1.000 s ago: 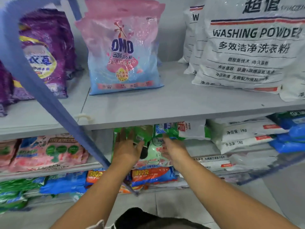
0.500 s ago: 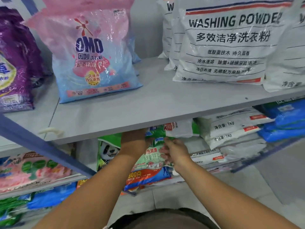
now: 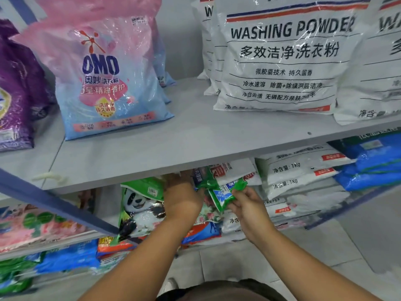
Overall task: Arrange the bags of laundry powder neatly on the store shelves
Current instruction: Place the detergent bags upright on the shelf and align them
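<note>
Both hands now deeper under shelf (image 3: 152, 153): R hand (image 3: 247, 210) pinches green bag (image 3: 224, 195); L hand (image 3: 183, 197) fingers hidden, grip unclear. Square it w/ neighbours.

A shop aisle stocked with laundry powder.

Tiered grey shelf boards (image 3: 195, 146) carry retail goods in groups by brand: a pink-and-blue plastic bag printed "OMO" (image 3: 104, 83) stands upright with identical bags behind it, beside glossy purple bags (image 3: 15, 94) and a row of large white sacks printed "WASHING POWDER" (image 3: 280, 61). On the tier below lie stacked flat white packs marked "1Kg" (image 3: 299, 174), blue packs (image 3: 373, 168) and a green bag with a panda picture (image 3: 141, 203). Lower still are more pink, blue and green packs above a pale tiled floor (image 3: 303, 246).
</note>
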